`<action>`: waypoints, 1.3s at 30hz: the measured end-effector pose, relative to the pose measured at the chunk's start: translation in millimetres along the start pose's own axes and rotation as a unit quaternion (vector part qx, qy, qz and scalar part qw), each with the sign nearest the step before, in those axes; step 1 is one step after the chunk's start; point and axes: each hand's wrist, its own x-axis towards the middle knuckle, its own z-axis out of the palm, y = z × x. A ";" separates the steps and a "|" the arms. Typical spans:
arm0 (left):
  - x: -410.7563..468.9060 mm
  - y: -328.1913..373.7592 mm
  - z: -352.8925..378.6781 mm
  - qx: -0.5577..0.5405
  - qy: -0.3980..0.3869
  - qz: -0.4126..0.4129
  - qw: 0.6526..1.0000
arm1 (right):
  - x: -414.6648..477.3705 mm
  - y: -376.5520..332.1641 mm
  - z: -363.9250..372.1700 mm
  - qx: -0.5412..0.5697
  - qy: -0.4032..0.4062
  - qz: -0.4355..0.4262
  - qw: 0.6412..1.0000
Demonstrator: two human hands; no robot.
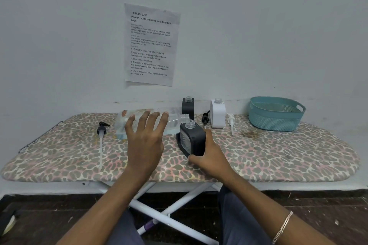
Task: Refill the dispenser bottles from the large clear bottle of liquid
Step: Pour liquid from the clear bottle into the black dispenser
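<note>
The large clear bottle (171,123) is held on its side above the board, its open neck pointing right, just over the open neck of a black dispenser bottle (194,141). My left hand (146,141) grips the clear bottle from the near side. My right hand (211,157) holds the black dispenser, tilted a little toward me. A second black dispenser bottle (188,106) and a white one (218,113) stand uncapped near the wall. Three pump heads lie loose: a black one (102,131) at the left, a black one (205,118) and a white one (231,122) beside the white bottle.
The work surface is an ironing board with a leopard-print cover (278,155). A teal plastic basket (275,113) sits at the back right. A printed sheet (151,43) is taped to the wall. White crossed legs (159,213) stand under the board.
</note>
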 end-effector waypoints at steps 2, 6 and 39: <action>0.1 0.0 0.0 0.000 0.000 0.001 1.000 | 0.0 -0.3 -0.5 -0.002 -0.001 0.000 1.000; 0.1 -0.3 0.7 0.000 -0.001 0.001 1.000 | 0.5 0.6 -0.1 -0.011 -0.001 0.001 1.000; 14.0 -29.2 -4.5 -0.301 -0.014 -0.270 0.914 | -5.4 -12.7 12.4 0.039 0.019 -0.023 0.999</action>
